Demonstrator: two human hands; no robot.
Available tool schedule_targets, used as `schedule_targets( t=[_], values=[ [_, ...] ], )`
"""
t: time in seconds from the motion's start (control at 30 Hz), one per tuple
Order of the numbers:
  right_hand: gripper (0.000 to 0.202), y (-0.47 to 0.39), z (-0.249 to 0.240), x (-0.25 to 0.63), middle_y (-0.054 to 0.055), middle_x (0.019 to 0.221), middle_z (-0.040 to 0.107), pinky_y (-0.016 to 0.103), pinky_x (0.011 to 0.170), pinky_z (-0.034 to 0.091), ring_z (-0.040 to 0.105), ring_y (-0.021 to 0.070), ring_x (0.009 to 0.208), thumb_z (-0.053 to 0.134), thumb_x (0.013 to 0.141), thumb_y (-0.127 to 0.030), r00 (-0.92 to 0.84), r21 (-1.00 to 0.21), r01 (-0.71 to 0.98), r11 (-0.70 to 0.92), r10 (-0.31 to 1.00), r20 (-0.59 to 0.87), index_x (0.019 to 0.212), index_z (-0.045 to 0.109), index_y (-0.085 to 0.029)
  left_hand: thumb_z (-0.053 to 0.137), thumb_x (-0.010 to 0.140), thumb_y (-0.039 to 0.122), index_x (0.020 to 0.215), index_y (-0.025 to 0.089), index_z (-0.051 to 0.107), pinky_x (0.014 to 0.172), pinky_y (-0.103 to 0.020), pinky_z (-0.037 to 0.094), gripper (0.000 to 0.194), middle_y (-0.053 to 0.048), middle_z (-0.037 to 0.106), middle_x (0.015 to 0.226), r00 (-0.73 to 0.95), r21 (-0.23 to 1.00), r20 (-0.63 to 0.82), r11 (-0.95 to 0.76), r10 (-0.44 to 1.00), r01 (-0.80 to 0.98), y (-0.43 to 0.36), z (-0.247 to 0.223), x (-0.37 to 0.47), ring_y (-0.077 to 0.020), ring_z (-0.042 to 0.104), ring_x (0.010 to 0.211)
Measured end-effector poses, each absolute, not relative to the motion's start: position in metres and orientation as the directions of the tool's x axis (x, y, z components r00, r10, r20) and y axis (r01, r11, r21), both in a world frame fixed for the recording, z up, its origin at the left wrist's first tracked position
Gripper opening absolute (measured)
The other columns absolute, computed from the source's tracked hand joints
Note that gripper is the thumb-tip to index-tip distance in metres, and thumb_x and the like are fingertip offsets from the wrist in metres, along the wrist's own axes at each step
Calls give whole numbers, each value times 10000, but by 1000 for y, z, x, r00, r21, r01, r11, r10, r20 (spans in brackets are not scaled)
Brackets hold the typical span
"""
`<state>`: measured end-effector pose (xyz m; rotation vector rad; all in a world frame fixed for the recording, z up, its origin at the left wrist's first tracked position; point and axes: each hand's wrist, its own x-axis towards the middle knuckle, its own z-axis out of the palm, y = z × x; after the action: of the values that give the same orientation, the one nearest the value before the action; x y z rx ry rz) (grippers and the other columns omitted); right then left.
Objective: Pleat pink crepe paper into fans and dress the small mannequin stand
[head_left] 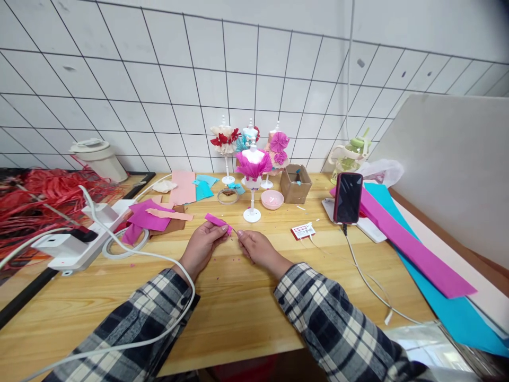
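Observation:
In the middle of the wooden table, my left hand [201,248] pinches a folded magenta crepe paper strip [218,220] between thumb and fingers. My right hand [258,248] is closed close by on the right, its fingertips on something slim and dark that reaches toward the strip's end; its kind is too small to make out. Just behind the hands stands a small white dress form [253,154] wearing a magenta paper ruffle. Tiny magenta scraps lie below my fingers.
Three more decorated dress forms [225,137] stand behind, beside a pink bowl [272,199] and a cardboard box [296,184]. Magenta paper [153,217] and a power strip [85,249] lie left. A phone [348,199] and long paper sheets [413,249] are right. A white cable [193,297] crosses my left sleeve.

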<state>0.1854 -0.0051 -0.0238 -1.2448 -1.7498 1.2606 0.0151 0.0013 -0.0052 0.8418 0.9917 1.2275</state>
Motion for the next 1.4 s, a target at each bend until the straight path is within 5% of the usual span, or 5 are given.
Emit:
schedule_targets(
  t=[1.4],
  values=[
    [478,-4,-23,186,-41,518,445,221,471,299,400,98,466,345,943,-551,-332,-936,343,83,942,-38,636,439,-197,823,599,258,773,147,646,748,-248,493,271,-7,687,745,42,944,-111,119,993,-308,0,-4,17,-124,624,716]
  ],
)
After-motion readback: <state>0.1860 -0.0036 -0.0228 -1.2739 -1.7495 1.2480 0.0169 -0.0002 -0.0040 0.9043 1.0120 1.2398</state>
